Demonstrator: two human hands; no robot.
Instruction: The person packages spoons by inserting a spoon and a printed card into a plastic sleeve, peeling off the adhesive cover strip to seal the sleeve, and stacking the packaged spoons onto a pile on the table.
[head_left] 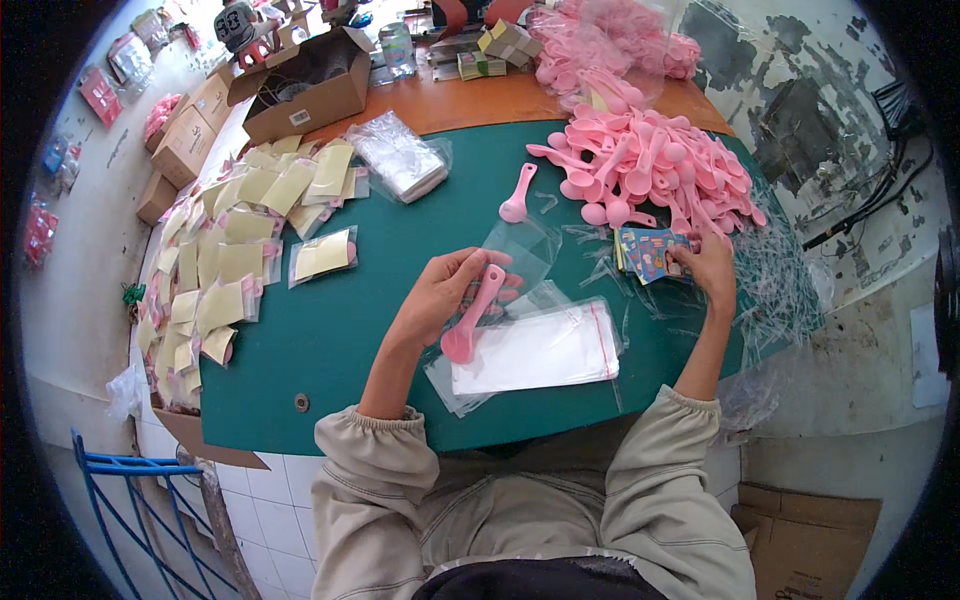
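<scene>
My left hand [440, 290] is closed on a pink plastic scoop spoon [485, 300], its bowl pointing down toward me, and on a clear plastic bag [530, 250] that fans out beyond the fingers. Below it lies a stack of flat clear bags [540, 350] with a white face and a red strip. To the right, my right hand [708, 268] pinches the edge of printed colourful cards [648, 254] at the small stack. A loose pink scoop [514, 195] lies just beyond my left hand. A large heap of pink scoops [650, 165] rises behind the cards.
Many packed bags with cream cards [240, 225] cover the table's left side; one packed bag [323, 256] lies apart. A bundle of clear bags [398, 158] and an open cardboard box [305, 95] are farther back. Clear plastic strips [770, 255] litter the right edge.
</scene>
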